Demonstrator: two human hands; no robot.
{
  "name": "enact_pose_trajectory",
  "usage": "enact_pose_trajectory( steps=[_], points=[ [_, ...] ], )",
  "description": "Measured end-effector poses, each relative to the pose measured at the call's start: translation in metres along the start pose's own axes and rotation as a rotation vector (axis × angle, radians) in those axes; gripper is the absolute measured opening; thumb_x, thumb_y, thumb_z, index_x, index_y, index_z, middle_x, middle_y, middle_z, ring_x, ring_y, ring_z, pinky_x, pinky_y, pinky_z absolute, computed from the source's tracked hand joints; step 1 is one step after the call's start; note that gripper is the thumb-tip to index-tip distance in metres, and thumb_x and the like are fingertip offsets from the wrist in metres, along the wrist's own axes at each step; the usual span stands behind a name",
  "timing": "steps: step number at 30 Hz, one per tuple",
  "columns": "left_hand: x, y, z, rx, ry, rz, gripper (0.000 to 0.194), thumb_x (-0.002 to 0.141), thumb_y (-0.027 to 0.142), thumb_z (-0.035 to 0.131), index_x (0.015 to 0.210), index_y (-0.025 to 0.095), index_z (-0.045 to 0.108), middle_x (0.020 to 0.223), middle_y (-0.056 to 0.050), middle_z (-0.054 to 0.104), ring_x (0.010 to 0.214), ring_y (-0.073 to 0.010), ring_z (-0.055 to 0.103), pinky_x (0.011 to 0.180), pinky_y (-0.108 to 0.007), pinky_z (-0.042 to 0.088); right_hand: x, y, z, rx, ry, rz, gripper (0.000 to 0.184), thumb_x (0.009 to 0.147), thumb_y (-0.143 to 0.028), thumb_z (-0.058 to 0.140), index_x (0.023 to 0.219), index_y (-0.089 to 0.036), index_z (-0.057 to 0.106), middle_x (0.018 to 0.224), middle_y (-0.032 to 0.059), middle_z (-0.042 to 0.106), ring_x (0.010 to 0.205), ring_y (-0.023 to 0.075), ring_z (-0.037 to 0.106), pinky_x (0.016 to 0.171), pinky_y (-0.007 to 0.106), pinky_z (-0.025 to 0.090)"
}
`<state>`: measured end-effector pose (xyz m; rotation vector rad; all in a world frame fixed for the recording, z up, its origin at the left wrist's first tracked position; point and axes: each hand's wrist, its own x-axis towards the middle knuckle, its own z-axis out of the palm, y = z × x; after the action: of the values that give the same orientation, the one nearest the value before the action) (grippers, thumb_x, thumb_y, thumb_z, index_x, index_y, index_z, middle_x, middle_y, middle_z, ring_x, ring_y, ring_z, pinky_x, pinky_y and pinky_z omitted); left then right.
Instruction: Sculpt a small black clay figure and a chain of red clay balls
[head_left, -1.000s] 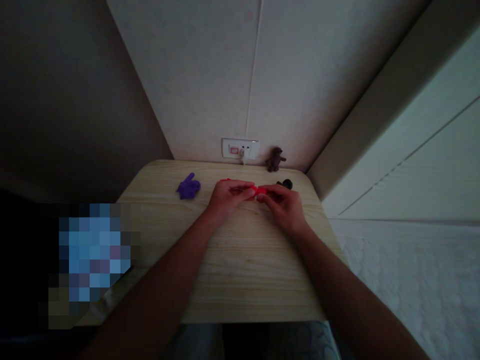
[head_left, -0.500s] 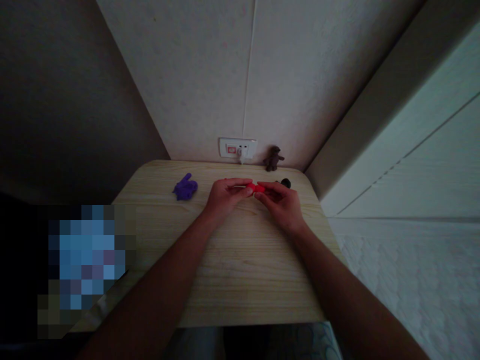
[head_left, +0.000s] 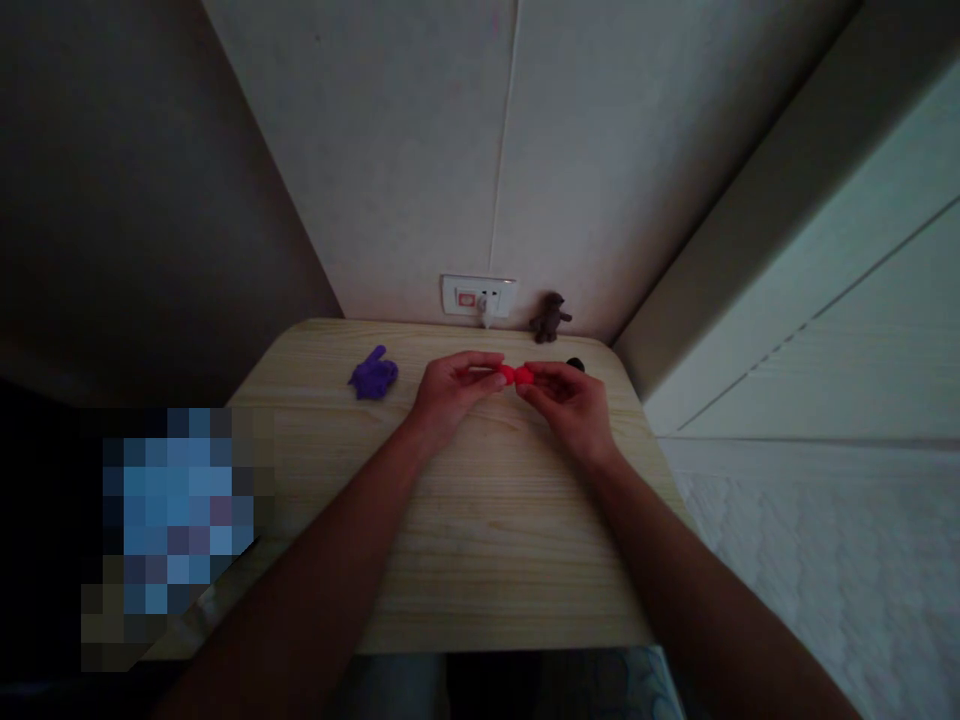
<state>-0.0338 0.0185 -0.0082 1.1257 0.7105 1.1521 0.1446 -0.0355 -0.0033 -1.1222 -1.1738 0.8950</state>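
Observation:
Above the far half of the wooden table, both hands hold a soft lump of red modelling clay (head_left: 523,376). Its two rounded ends bulge out with a narrower middle between them. The fingers and thumb of my left hand (head_left: 454,395) pinch the left end. My right hand (head_left: 574,405) grips the right end, its fingertips partly covering the clay. Behind my right fingers a small black round thing (head_left: 575,364) shows only in part.
A purple lump of clay (head_left: 373,375) lies to the left on the table (head_left: 495,560). A small brown bear-like figure (head_left: 550,318) stands by the wall at the back. A socket with a plug (head_left: 478,296) is on the wall. A blurred-out patch (head_left: 176,500) covers the lower left.
My right hand has shifted slightly right, and the red clay now shows two rounder bulges with a narrower waist. More of the black thing is covered. The view has moved a little.

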Motion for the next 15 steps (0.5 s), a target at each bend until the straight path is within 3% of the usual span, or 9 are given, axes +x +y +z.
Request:
enact_pose_trajectory(
  steps=[5, 15],
  points=[
    [-0.001, 0.0011, 0.0008, -0.027, -0.004, -0.021, 0.046, 0.058, 0.028, 0.099, 0.098, 0.017, 0.081, 0.094, -0.008, 0.083, 0.09, -0.0211, 0.077, 0.095, -0.039, 0.059, -0.0007, -0.0017, 0.0011, -0.016, 0.052, -0.045, 0.035, 0.072, -0.049, 0.092, 0.093, -0.024, 0.082, 0.098, 0.007, 0.083, 0.092, 0.0232, 0.079, 0.092, 0.042, 0.066],
    [-0.0032, 0.0045, 0.0031, 0.069, -0.006, 0.02, 0.038, 0.058, 0.034, 0.099, 0.086, 0.017, 0.08, 0.088, -0.007, 0.081, 0.084, -0.0192, 0.074, 0.09, -0.037, 0.059, -0.0011, -0.0005, -0.0007, -0.055, 0.054, -0.05, 0.034, 0.071, -0.05, 0.093, 0.091, -0.025, 0.083, 0.096, 0.0065, 0.083, 0.09, 0.0237, 0.078, 0.09, 0.042, 0.066]
  ],
)
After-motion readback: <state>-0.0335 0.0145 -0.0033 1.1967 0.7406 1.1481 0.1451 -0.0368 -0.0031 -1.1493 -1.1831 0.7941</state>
